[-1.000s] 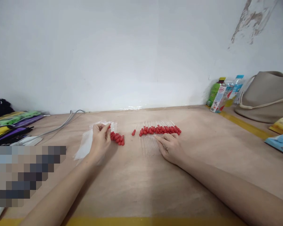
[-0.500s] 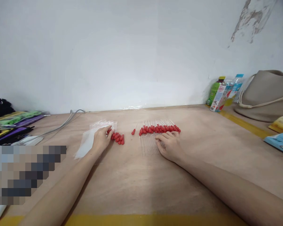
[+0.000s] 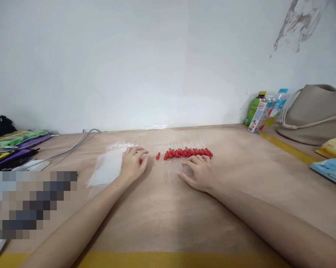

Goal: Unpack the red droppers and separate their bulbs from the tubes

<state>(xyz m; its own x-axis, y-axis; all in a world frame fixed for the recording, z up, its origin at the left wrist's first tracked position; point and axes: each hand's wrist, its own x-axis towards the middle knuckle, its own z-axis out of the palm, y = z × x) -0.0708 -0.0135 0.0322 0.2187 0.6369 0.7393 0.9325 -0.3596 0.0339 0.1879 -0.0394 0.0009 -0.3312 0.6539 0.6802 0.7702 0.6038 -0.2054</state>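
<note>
My left hand [image 3: 133, 163] curls around a small bunch of droppers with red bulbs [image 3: 140, 161]; their tubes are hidden behind the fingers. It is over the right edge of a stack of clear zip bags [image 3: 106, 169]. A row of red-bulbed droppers [image 3: 189, 152] lies side by side in the middle, some thin clear tubes pointing to the wall and others toward me. Just left of that row lies a single dropper [image 3: 158, 155]. My right hand [image 3: 198, 173] rests with fingers spread over the near tubes, its fingertips close below the bulbs.
Bottles [image 3: 259, 111] and a grey-beige bag [image 3: 316, 113] stand at the back right, with yellow [image 3: 334, 148] and blue packets [image 3: 330, 173] nearer. Cables [image 3: 75, 145] and packaged items [image 3: 19, 139] lie on the left. Yellow tape [image 3: 162, 259] runs along the front.
My left hand has moved a little right and closed over the small bunch of droppers, which was mostly visible before. My right hand stays by the row, its thumb now farther from the fingers.
</note>
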